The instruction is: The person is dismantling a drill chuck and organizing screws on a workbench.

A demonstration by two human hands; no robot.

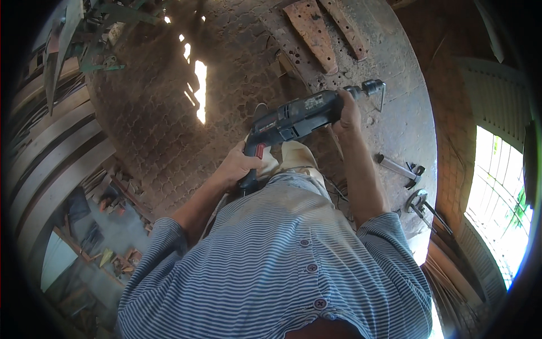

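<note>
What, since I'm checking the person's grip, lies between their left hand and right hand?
The body of the dark power drill spans the stretch between the left hand and right hand, as the head view shows.

A loose, collarless-looking shirt of blue-and-white striped cloth (254, 260) fills the lower middle of the frame, its fine stripes running across the chest and slanting along the arms. Its wide left sleeve (152, 254), at lower left, and wide right sleeve (392, 246), at lower right, end around the elbows, leaving the forearms, the left hand (237, 165) and the right hand (348, 116) bare. Three round, dark buttons (320, 304) line the front placket right of centre; the lowest has a cross-shaped middle. Pale cream trousers (298, 155) show beyond the hem, near the frame's centre.
</note>
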